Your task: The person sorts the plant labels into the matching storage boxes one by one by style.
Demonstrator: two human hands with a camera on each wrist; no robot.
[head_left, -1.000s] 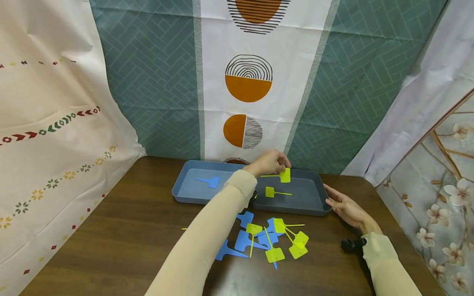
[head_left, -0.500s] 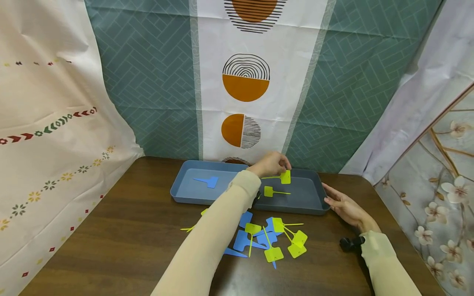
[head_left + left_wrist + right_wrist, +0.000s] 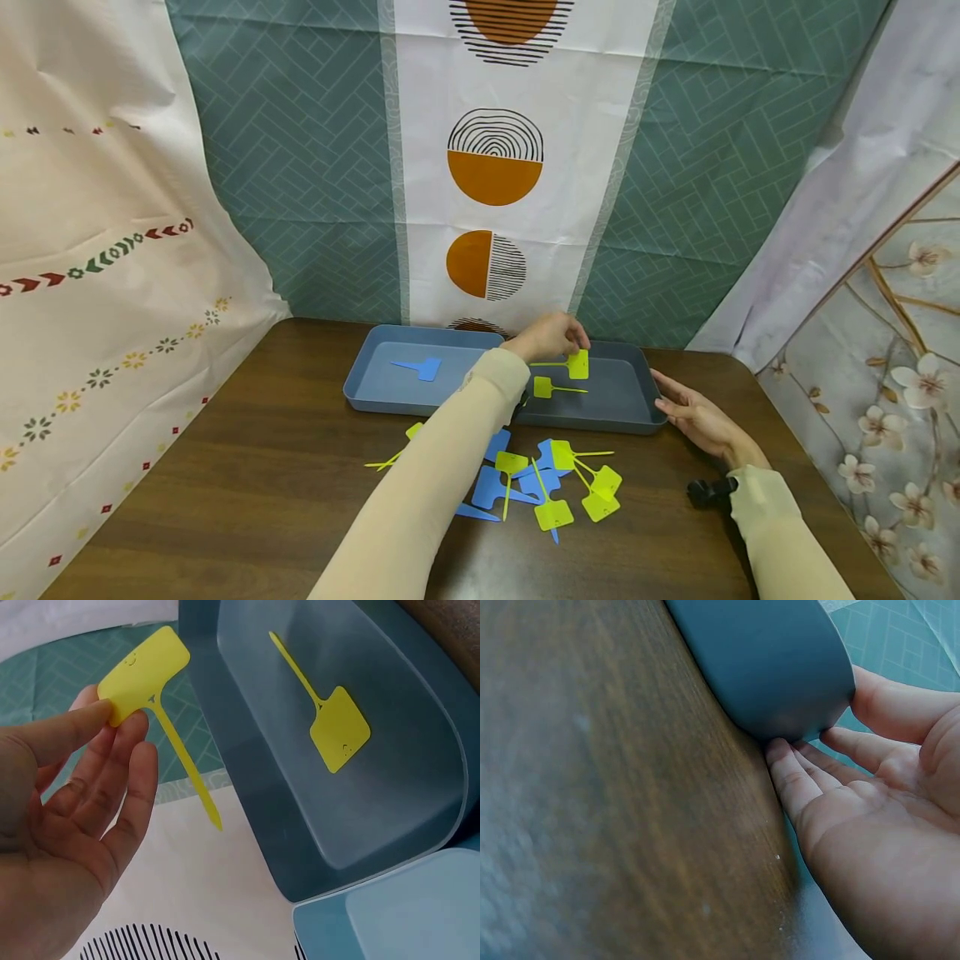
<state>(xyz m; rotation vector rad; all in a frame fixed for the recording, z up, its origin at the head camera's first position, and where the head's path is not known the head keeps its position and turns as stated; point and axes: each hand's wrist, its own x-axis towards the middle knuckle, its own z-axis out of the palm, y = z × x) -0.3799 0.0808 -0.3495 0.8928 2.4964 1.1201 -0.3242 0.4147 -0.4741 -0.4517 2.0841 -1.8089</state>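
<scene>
Two contacts recorded: left hand [image 3: 549, 336] on the held yellow tag [image 3: 142, 675], right hand [image 3: 701, 423] on the dark grey tray [image 3: 618, 392]

The hands are apart, with the dark grey tray between them. The left hand pinches the held yellow tag by its plate between thumb and fingertips; the other fingers are loosely bent. The right hand has its fingers extended and its thumb spread from them, both touching the tray's outer end.

The held yellow tag is raised over the tray, stem pointing away from the right hand. A second yellow tag [image 3: 542, 387] lies on the tray floor, just on the wearer's side of the left hand. Left of the left hand stands a blue-grey tray [image 3: 382, 387] containing a blue tag [image 3: 429, 369]. Loose yellow tags [image 3: 553, 515] and blue tags [image 3: 487, 486] overlap on the table [image 3: 225, 483], nearer the wearer than both hands. Further yellow pieces show left of the left forearm; their count cannot be told.

Compared with one second earlier, the left hand sits slightly lower and the held yellow tag closer to the second one. The right hand remains at the tray end. More yellow shows left of the left forearm, which covers more of one blue tag's plate.
</scene>
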